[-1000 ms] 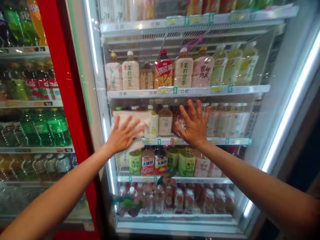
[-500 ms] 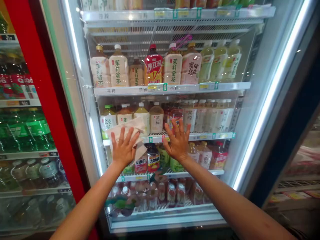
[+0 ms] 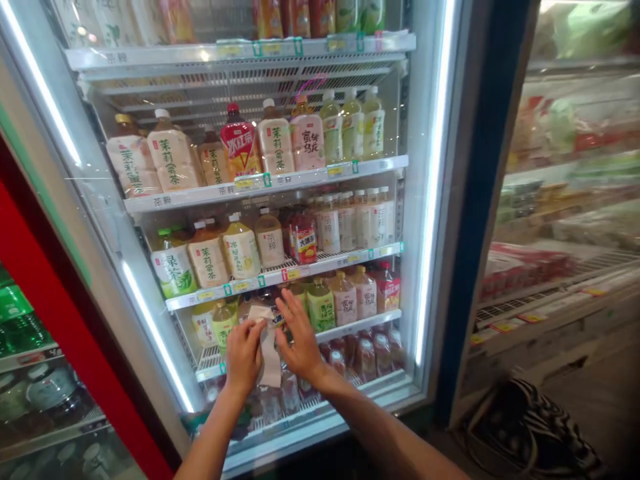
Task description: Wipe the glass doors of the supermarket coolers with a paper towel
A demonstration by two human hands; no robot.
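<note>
One cloth [image 3: 271, 360] hangs lengthwise downward (seemingly folded) from the left hand [image 3: 244, 352].

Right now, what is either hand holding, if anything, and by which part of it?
The left hand pinches the pale wipe near its upper end; the rest hangs down. The right hand, fingers spread, grips nothing.

The left hand [image 3: 243, 355] partly hides the thin white sheet [image 3: 271, 365]; the orange top-shelf bottles [image 3: 296, 19] are cropped above; the black-and-white striped object [image 3: 553, 427] is too blurred to identify.
</note>
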